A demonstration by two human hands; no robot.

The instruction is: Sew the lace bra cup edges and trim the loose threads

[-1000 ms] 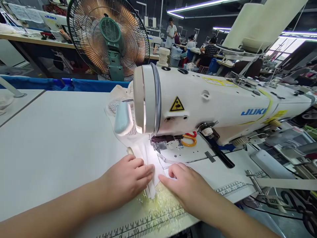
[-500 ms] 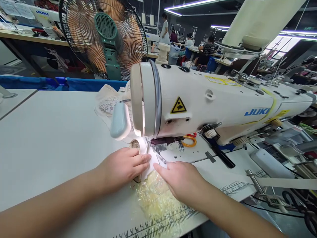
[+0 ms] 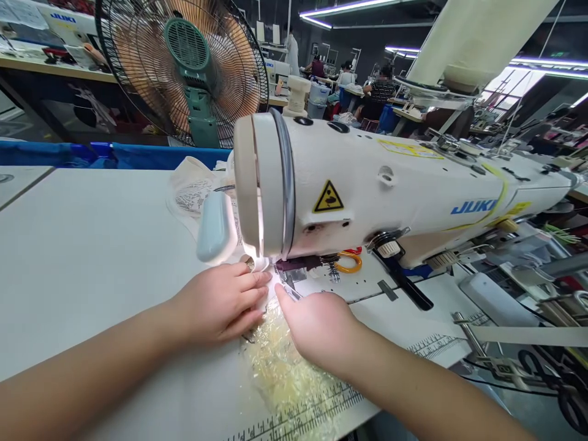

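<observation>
My left hand [image 3: 225,304] lies palm down on the machine table, its fingers stretched out and resting on white fabric [image 3: 272,286] close to the presser foot. Just to the right, my right hand [image 3: 319,327] is closed with its thumb stretched toward the same fabric. A slim metal tool [image 3: 293,293] juts out beside that thumb, pointing at the presser foot; its lower part is hidden by the hand. The sewing machine head [image 3: 340,190] stands over both hands. Behind its left end lies a pale printed cloth [image 3: 193,190].
Crinkled clear film [image 3: 287,367] over something yellowish lies below my hands, above a printed ruler scale [image 3: 303,419]. Orange-handled scissors [image 3: 350,262] lie under the machine arm, near a black knee-shaped lever [image 3: 408,285]. A large fan [image 3: 188,67] stands behind the table.
Both hands have shifted slightly forward, toward the presser foot. My left fingers lie flatter and more spread. The whole view has moved a little.
</observation>
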